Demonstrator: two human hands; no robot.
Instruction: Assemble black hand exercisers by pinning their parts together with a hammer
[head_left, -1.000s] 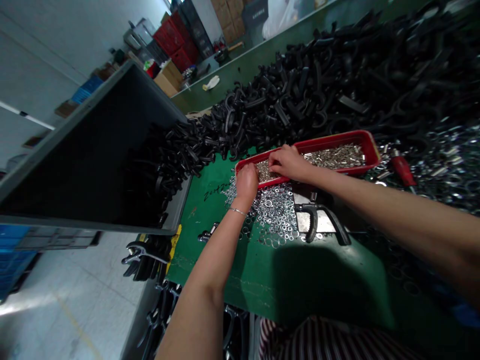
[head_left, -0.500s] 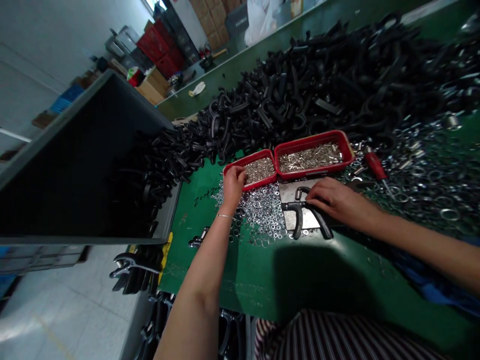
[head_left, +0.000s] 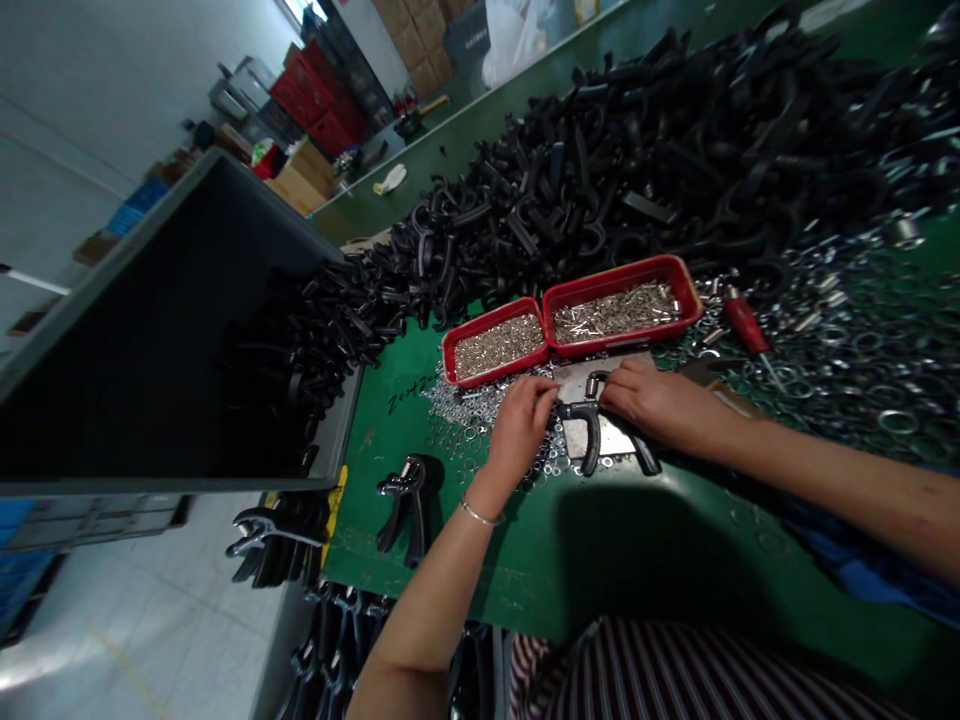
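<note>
My right hand [head_left: 637, 398] is closed around the upper part of a black spring clamp [head_left: 591, 440], which lies with its two handles towards me on a bare metal plate [head_left: 619, 438]. A coil spring shows at the clamp's top, beside my fingertips. My left hand [head_left: 523, 420] is in a pinch at the clamp's left side; whatever sits between the fingertips is too small to name. Loose washers [head_left: 469, 432] lie under and around this hand. Another black clamp with a spring [head_left: 409, 500] rests on the green table to the left.
Behind the hands stand two red trays [head_left: 551, 350] of small metal parts. A red-handled screwdriver [head_left: 746, 322] lies among scattered rings at right. Black parts [head_left: 525, 200] are heaped across the back, spilling from a large grey bin [head_left: 225, 155]. More clamps [head_left: 277, 535] hang at the table's left edge.
My left hand has left the left red tray and moved right and towards me, to the clamp's side. My right hand stays on the clamp.
</note>
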